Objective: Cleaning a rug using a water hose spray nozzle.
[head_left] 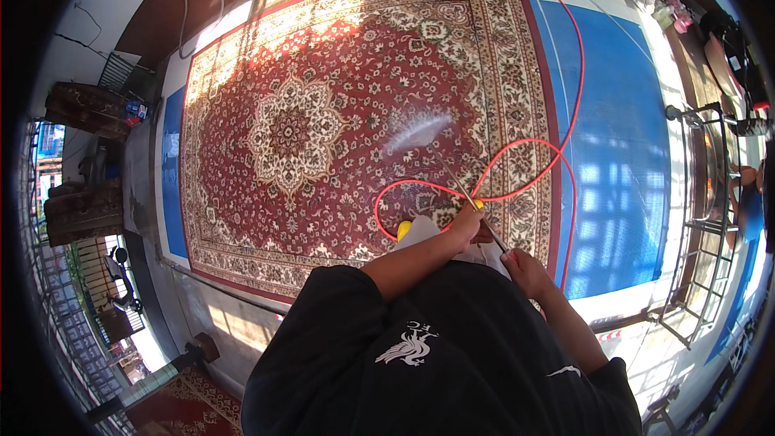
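My left hand (pixel 465 228) is wrapped around the thin shaft of a spray lance (pixel 494 234). Closer to my body, my right hand (pixel 526 271) grips the rear part of the same lance. From its far end a white fan of water spray (pixel 420 132) lands on a wet red patterned carpet (pixel 363 73). An orange-red hose (pixel 517 144) lies in loops over the carpet around the lance. Below my arms, a yellow shoe tip (pixel 404 230) shows on the carpet, with another yellow patch beside my left hand.
The carpet lies on a blue floor area (pixel 609 153) bordered by pale flooring. To the right stands a dark metal rack (pixel 702 250). Brown upholstered pieces (pixel 85 111) are at the left, with a motor scooter (pixel 123 278) below them. Another red carpet (pixel 186 405) shows at lower left.
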A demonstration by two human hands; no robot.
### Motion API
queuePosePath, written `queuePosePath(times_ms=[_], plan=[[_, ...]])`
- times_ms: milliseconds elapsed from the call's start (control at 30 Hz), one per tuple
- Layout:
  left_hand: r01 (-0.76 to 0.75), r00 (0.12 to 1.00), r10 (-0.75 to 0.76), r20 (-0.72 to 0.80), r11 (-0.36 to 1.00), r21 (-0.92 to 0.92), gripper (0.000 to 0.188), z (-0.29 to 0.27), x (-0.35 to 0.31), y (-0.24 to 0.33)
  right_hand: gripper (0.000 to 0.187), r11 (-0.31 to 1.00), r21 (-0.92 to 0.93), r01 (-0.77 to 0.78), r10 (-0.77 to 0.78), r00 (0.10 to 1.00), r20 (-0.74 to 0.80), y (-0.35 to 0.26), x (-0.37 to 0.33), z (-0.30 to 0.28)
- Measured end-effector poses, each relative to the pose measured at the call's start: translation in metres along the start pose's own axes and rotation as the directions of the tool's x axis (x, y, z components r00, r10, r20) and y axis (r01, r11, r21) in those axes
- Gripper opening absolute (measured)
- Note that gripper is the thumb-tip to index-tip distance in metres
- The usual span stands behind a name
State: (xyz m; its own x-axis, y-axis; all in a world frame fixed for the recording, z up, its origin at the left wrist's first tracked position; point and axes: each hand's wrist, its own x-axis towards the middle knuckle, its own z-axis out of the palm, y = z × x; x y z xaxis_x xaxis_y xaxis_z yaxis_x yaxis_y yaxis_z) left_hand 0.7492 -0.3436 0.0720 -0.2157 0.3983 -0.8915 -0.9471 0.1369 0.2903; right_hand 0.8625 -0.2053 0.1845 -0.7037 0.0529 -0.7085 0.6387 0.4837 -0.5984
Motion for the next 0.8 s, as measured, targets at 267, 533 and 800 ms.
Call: queuePosePath(times_ms=[267,533,800], plan=[[-0.187,0.980,0.190,-0.053,0.980,0.064,0.026,-0.041,-0.032,0.000,0.042,0.994,0.001,0.105,-0.105,0.993,-0.062,-0.011,-0.003,0.063],[0.025,0.997,-0.018,0.068,0.994,-0.107,0.030,-0.122,-0.061,-0.047,0.044,0.984,0.074,-0.162,0.152,0.981,0.123,-0.059,-0.019,0.124],[-0.331,0.941,0.336,0.027,0.936,-0.120,0.025,-0.182,-0.109,-0.055,0.040,0.981,-0.122,0.151,-0.161,0.984,-0.071,-0.073,-0.035,0.208]])
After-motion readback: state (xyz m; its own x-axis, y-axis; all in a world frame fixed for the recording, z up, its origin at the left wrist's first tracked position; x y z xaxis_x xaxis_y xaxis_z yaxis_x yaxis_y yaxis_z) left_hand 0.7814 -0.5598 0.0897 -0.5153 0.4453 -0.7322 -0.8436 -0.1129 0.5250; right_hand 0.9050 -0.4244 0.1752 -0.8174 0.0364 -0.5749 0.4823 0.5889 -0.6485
